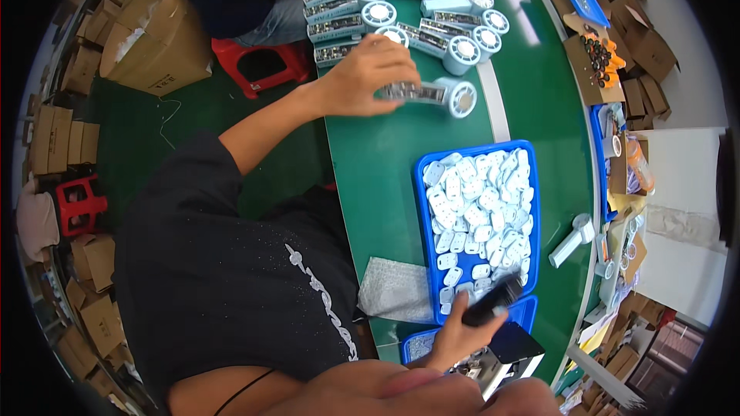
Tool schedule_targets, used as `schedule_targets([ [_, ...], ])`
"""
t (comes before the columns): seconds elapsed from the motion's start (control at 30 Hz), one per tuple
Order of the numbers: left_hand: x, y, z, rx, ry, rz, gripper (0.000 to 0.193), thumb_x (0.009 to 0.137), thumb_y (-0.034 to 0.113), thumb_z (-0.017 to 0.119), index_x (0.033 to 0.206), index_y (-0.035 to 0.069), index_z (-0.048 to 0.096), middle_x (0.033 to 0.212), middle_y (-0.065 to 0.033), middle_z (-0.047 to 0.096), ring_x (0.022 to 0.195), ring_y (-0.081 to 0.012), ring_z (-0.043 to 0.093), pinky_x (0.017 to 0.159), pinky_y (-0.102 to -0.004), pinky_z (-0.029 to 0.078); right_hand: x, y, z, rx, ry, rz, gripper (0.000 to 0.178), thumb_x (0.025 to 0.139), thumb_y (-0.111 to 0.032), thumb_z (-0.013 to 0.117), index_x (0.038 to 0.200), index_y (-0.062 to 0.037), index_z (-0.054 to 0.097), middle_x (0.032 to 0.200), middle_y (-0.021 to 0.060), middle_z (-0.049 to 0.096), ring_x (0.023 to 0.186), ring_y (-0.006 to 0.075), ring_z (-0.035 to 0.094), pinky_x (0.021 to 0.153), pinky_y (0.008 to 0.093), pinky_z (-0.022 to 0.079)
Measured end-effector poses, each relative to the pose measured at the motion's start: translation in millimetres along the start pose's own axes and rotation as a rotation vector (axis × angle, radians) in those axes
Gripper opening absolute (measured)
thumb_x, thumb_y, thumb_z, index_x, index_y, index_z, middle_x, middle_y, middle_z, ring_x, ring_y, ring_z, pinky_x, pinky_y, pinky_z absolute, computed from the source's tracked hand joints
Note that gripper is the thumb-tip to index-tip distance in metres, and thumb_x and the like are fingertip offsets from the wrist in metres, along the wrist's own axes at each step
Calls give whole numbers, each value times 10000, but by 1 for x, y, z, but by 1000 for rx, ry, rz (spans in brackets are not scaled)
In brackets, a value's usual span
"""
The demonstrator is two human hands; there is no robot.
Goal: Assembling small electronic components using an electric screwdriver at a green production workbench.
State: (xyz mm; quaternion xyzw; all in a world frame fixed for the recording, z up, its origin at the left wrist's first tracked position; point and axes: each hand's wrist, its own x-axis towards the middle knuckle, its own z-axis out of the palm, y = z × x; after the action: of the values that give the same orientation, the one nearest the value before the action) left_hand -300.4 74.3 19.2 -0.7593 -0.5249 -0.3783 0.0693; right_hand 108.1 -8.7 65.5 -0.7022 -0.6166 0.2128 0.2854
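Note:
My left hand [370,77] is closed round the handle of a pale blue handheld fan [461,98]. Circuit parts show along that fan's open handle, and its round grille points away from my fingers. Just beyond the hand, several similar fans [378,14] lie in rows, many with the handle's inside bare. Lower in the head view, my right hand [460,339] grips a black electric screwdriver [493,300], slightly blurred. The tool hovers over the near corner of a blue tray [422,223] full of small pale plastic covers [482,200].
A whitish packing sheet [395,290] lies beside the tray. A small blue bin [420,345] of tiny metal parts and a boxy device [515,347] stand near my right hand. One fan [574,239] lies across the green table [385,185]. A person on a red stool [262,65] sits close by.

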Motion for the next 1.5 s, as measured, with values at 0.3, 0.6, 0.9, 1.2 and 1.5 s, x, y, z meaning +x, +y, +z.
schedule_targets([
  [0.3,-25,151,36,-1247,-67,-43,639,718,214,907,1106,58,422,935,-99,598,782,-127,581,662,-275,468,-52,-24,-15,1130,1,244,738,731,-228,851,1256,-23,375,662,43,531,507,149,513,471,264,432],
  [0.6,-7,258,95,-1493,-609,240,741,744,555,788,1122,5,466,957,-126,539,815,-318,555,712,-403,455,-101,-17,-32,831,133,448,738,714,-184,884,1292,1,463,934,82,655,826,135,624,745,270,487],
  [0.9,-28,288,131,-1457,-474,325,543,869,470,667,1167,26,575,966,-134,631,754,-332,634,605,-405,500,-74,29,-43,703,841,-249,961,789,-898,244,1123,-29,479,621,81,551,442,142,505,414,261,448],
  [1.2,-21,289,130,-1405,-446,414,596,924,566,585,1145,13,583,932,-128,644,714,-277,650,563,-359,504,-31,65,-96,798,754,-244,891,779,-913,324,1021,-91,569,606,83,551,426,164,455,443,315,406],
  [1.5,-22,294,129,-1356,-474,416,620,923,593,560,1106,3,607,912,-111,624,687,-257,629,537,-340,492,-73,-30,-106,1161,341,-574,184,955,-278,531,875,-118,489,660,-35,478,532,106,467,525,277,443],
])
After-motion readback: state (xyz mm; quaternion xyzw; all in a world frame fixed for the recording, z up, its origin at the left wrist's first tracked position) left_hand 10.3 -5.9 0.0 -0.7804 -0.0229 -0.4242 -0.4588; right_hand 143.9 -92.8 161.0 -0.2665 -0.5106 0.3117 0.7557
